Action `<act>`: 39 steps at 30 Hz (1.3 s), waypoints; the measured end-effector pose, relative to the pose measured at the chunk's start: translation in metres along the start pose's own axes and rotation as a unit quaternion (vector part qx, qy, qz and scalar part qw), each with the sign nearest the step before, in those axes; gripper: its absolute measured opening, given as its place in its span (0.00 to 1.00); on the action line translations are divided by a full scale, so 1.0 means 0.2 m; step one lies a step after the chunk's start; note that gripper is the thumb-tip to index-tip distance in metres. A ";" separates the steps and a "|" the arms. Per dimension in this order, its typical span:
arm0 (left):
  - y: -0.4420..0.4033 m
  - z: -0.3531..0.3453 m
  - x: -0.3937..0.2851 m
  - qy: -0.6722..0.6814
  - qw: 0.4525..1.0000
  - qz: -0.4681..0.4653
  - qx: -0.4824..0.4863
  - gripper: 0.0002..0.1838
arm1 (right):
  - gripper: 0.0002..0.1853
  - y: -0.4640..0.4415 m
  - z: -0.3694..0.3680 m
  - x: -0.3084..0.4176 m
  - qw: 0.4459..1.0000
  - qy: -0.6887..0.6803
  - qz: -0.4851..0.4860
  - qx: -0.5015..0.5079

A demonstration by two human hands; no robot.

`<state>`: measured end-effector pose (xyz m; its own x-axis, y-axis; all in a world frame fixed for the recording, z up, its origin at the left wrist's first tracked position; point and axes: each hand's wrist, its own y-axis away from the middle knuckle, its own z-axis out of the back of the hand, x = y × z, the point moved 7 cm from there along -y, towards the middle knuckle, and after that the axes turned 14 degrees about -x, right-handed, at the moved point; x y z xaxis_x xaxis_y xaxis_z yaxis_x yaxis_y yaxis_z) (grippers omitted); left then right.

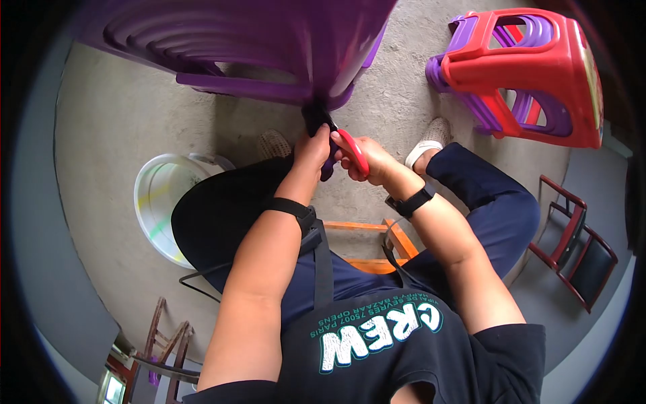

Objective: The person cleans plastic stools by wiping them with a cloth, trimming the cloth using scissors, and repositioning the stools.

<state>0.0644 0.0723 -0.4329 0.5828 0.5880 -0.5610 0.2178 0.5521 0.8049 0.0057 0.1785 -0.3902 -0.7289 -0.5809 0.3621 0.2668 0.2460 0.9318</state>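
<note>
My right hand (369,156) is closed around the red handle (353,153) of what looks like a pair of scissors, its dark end pointing up toward the purple plastic stool. Close beside it, my left hand (311,149) is wrapped round a dark, strip-like piece (315,116). The upper end of that piece meets the lower corner of the purple stool (330,74), and a dark purple end (328,168) hangs below my fingers. Where blades and strip come together is small and partly hidden by my fingers.
Red and purple stacked stools (518,74) lie on their side at the upper right. A white bucket (145,202) stands by my left leg. Beneath me is a wooden stool (402,239). A dark-framed chair (572,246) is at the right, wooden legs (161,337) at the lower left.
</note>
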 end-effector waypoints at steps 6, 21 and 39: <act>0.05 0.04 -0.04 0.007 0.999 0.029 -0.027 0.17 | 0.26 0.06 -0.06 -0.02 0.992 -0.120 -0.030 -0.008; 0.06 -0.09 -0.03 -0.063 0.997 -0.053 -0.004 0.19 | 0.25 0.09 0.10 -0.09 0.979 -0.192 -0.014 -0.059; 0.10 -0.06 -0.04 -0.065 0.996 -0.056 0.007 0.18 | 0.29 0.07 0.05 -0.09 0.996 -0.069 0.019 -0.053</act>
<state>0.0544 0.0858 -0.4155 0.6500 0.4410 -0.6188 0.2977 0.6014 0.7414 0.0158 0.2009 -0.3845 -0.7946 -0.4598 0.3964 0.3551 0.1777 0.9178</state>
